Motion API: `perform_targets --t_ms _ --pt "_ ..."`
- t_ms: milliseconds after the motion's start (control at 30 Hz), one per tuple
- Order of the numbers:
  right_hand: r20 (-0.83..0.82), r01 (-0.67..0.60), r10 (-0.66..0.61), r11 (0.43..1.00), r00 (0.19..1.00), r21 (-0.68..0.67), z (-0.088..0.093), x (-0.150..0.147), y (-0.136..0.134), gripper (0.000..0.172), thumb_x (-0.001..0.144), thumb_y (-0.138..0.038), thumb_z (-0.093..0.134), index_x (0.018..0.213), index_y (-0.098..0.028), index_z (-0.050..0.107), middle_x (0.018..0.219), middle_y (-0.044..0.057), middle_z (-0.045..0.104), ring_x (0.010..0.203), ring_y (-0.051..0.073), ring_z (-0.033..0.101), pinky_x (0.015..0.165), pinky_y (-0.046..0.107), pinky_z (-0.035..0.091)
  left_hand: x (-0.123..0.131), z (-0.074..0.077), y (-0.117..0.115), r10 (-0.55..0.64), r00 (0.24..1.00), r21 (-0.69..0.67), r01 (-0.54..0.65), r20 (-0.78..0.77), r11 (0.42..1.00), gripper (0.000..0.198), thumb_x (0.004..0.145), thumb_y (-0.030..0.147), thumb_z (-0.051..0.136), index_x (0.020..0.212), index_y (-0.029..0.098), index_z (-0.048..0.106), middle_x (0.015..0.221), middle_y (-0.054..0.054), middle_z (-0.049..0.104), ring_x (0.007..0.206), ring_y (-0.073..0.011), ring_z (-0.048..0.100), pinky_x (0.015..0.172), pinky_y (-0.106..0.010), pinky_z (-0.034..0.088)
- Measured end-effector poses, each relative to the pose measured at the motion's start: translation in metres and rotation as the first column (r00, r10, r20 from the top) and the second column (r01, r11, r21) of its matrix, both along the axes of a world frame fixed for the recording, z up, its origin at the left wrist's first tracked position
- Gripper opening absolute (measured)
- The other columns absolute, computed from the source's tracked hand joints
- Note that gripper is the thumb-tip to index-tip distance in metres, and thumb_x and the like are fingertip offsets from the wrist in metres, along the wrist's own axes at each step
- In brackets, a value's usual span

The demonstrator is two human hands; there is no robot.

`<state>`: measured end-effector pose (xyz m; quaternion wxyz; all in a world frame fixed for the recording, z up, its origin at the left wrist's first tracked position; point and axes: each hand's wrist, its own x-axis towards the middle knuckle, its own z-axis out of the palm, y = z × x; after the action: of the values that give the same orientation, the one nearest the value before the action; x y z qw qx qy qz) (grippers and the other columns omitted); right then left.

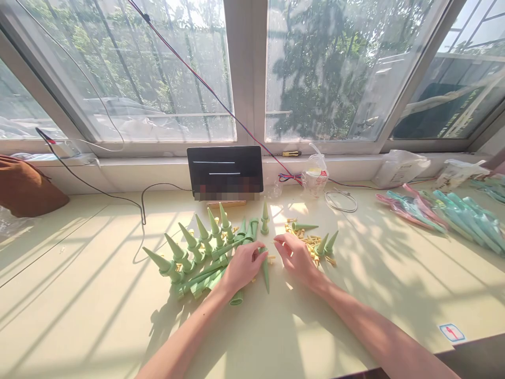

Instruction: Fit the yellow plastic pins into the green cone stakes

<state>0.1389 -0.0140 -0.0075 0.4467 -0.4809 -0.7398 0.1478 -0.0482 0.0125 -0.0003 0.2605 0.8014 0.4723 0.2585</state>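
My left hand (245, 266) is closed on a slim green plastic spike (266, 276), its point hanging toward me. Close by on the right, my right hand (295, 258) pinches a small, thin, pale-yellow piece (272, 241) at its fingertips, held near the spike's wide end. To the left, a row of green spikes (191, 243) stands upright, with loose green tubes (205, 280) lying in front. A single spike (264, 218) stands beyond my hands. Beside my right hand lies a pile of small yellow parts (311, 243), with two upright green spikes (326, 244) at its edge.
A black tablet (224, 173) leans at the windowsill. A bagged cup (314, 176), a coiled white cable (341, 201) and a yellow-handled tool (291, 153) are at the back. Bagged teal and pink pieces (465, 216) lie far right; a brown bag (29, 187) sits far left.
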Motion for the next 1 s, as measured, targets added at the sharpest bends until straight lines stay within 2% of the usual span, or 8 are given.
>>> perform_targets --t_ms 367,600,733,867,1000 --pt "-0.031 -0.014 0.013 1.0 0.999 -0.023 -0.0074 0.0003 0.0043 0.019 0.098 -0.025 0.043 0.093 -0.019 0.061 0.078 0.003 0.062 0.068 0.015 0.056 0.063 0.027 0.043 -0.0009 -0.0038 0.0025 0.005 1.0 0.023 -0.005 0.027 1.0 0.022 0.09 0.033 0.052 0.095 0.019 0.067 0.061 0.002 0.053 0.06 -0.0159 0.05 0.062 -0.027 0.039" --pt "-0.053 -0.013 0.01 0.998 0.999 -0.057 -0.0066 0.0006 0.0043 0.02 0.098 -0.026 0.043 0.092 -0.02 0.061 0.077 0.003 0.062 0.067 0.015 0.057 0.062 0.027 0.042 -0.001 -0.0054 0.0014 -0.015 0.995 0.042 0.01 0.098 0.999 0.019 0.091 0.032 0.05 0.093 0.02 0.064 0.09 -0.002 0.055 0.052 -0.0093 0.045 0.064 -0.029 0.043" --pt "-0.054 0.005 -0.008 0.998 0.998 -0.055 -0.0059 0.0006 0.0048 0.02 0.098 -0.028 0.044 0.092 -0.02 0.061 0.078 0.003 0.063 0.065 0.015 0.056 0.062 0.027 0.043 -0.001 -0.0052 0.0014 -0.001 0.99 0.065 -0.008 0.138 0.998 0.017 0.093 0.031 0.047 0.095 0.02 0.06 0.097 -0.003 0.054 0.052 -0.0085 0.044 0.063 -0.029 0.045" --pt "-0.065 0.014 -0.018 0.998 0.998 -0.059 -0.0043 0.0002 0.0046 0.018 0.097 -0.028 0.045 0.091 -0.02 0.06 0.079 0.003 0.063 0.063 0.014 0.055 0.061 0.026 0.042 -0.0001 -0.0045 0.0019 0.014 0.983 0.05 -0.023 0.185 0.999 0.018 0.095 0.033 0.043 0.096 0.02 0.055 0.097 -0.004 0.056 0.058 -0.011 0.05 0.059 -0.026 0.044" --pt "-0.07 0.006 -0.012 0.997 0.997 -0.072 -0.0023 -0.0005 0.0032 0.018 0.097 -0.029 0.046 0.09 -0.02 0.059 0.079 0.002 0.062 0.06 0.013 0.053 0.059 0.026 0.042 0.0008 -0.0029 0.0013 0.052 0.969 -0.018 -0.049 0.241 0.999 0.019 0.095 0.034 0.043 0.102 0.02 0.051 0.08 -0.001 0.057 0.059 -0.013 0.052 0.054 -0.025 0.042"
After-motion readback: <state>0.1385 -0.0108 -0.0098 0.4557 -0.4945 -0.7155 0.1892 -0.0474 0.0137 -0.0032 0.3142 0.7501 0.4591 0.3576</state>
